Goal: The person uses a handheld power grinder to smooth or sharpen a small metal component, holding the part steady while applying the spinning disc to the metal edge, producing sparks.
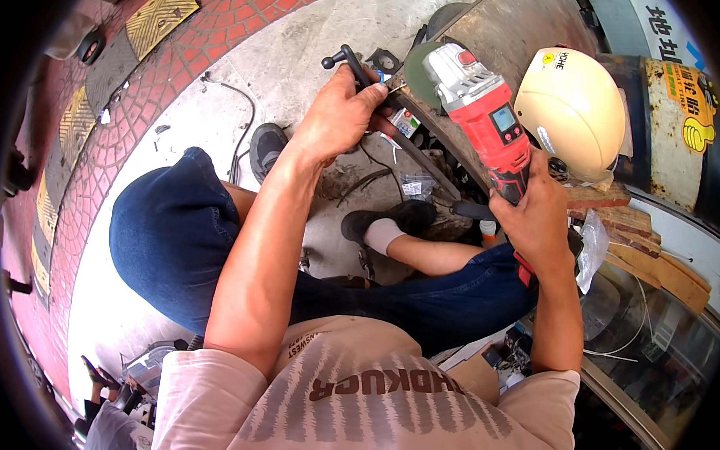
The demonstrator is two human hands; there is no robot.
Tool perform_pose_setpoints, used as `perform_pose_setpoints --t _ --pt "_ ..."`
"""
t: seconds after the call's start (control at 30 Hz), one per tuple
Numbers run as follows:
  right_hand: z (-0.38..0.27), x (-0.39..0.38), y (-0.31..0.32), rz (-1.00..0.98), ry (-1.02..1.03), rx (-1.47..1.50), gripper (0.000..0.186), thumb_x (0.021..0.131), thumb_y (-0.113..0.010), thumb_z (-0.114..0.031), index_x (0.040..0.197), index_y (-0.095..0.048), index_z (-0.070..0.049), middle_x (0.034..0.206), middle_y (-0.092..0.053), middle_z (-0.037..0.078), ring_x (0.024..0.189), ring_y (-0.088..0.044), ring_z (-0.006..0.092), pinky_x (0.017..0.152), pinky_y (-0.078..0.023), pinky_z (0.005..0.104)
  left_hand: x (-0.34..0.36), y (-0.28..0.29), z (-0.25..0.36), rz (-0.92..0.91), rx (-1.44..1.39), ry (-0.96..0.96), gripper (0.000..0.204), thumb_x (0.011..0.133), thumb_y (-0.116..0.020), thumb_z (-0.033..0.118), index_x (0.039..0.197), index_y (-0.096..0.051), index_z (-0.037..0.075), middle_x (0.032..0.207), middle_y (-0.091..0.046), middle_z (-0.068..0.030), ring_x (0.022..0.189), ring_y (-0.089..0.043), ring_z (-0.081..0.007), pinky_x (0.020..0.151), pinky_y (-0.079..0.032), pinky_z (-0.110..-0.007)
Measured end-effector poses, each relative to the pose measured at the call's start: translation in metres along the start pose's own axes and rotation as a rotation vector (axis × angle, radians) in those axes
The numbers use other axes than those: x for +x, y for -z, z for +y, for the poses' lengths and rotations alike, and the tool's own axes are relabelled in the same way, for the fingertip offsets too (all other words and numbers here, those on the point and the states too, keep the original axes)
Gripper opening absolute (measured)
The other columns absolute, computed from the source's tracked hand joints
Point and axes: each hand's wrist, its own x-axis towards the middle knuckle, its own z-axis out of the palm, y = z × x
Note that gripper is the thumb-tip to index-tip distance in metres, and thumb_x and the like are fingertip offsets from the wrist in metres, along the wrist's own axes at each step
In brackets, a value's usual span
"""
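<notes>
My left hand is closed around a black lever with a small ball at its end, held out beside the bench edge. The fingers' far side is hidden. In my right hand is a red angle grinder with a silver head, gripped near the rear of its body. Its green disc faces my left hand, close to the piece I hold. Whether the disc spins or touches metal, I cannot tell. A small screen shows on the grinder's body.
A cream helmet rests on the worn bench, right of the grinder. Wooden boards and a clear plastic bag lie near my right forearm. A glass-topped case stands at lower right. A black cable crosses the concrete floor.
</notes>
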Motion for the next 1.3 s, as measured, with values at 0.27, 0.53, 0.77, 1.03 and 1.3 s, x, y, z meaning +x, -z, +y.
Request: perform_pose_setpoints --t 0.27,0.53,0.77,1.03,1.3 --pt "0.0027 -0.0002 -0.0035 0.053 0.101 -0.065 0.055 0.079 -0.075 -0.010 0.129 -0.055 -0.001 0.098 -0.073 0.026 0.090 -0.072 0.0479 0.080 -0.057 0.0522 -0.0011 -0.0007 0.0030 -0.005 -0.005 0.011 0.026 0.111 -0.055 0.017 0.125 -0.051 -0.005 0.101 -0.069 -0.0150 0.077 -0.074 -0.0225 0.077 -0.062 -0.035" --pt "0.0022 0.0011 -0.0043 0.048 0.098 -0.069 0.055 0.079 -0.076 -0.010 0.129 -0.055 -0.001 0.097 -0.073 0.026 0.090 -0.072 0.0481 0.080 -0.057 0.0529 -0.0001 -0.0007 0.0013 -0.002 0.044 -0.011 0.025 0.112 -0.054 0.017 0.123 -0.053 -0.005 0.100 -0.069 -0.0149 0.076 -0.074 -0.0222 0.077 -0.062 -0.035" --pt "0.0016 0.0010 -0.0048 0.052 0.093 -0.063 0.054 0.079 -0.075 -0.010 0.129 -0.054 -0.002 0.096 -0.074 0.026 0.089 -0.072 0.0479 0.080 -0.057 0.0528 0.0003 -0.0010 0.0009 0.002 0.037 -0.014 0.024 0.112 -0.054 0.017 0.122 -0.053 -0.005 0.098 -0.069 -0.0150 0.075 -0.073 -0.0220 0.076 -0.062 -0.035" --pt "0.0050 0.0020 -0.0055 0.042 0.079 -0.058 0.059 0.078 -0.076 -0.009 0.132 -0.053 -0.001 0.094 -0.073 0.026 0.088 -0.072 0.0485 0.080 -0.057 0.0535 0.0009 0.0004 -0.0006 -0.011 0.005 -0.008 0.025 0.111 -0.054 0.017 0.123 -0.052 -0.005 0.098 -0.070 -0.0156 0.076 -0.074 -0.0225 0.077 -0.063 -0.036" --pt "0.0004 0.0069 0.0028 0.061 -0.031 -0.005 0.060 0.076 -0.076 -0.010 0.132 -0.056 0.002 0.089 -0.073 0.023 0.079 -0.073 0.0421 0.076 -0.057 0.0475 0.0007 0.0011 0.0000 0.000 0.040 -0.009 0.025 0.111 -0.054 0.016 0.124 -0.051 -0.005 0.099 -0.069 -0.0154 0.076 -0.074 -0.0221 0.076 -0.062 -0.035"
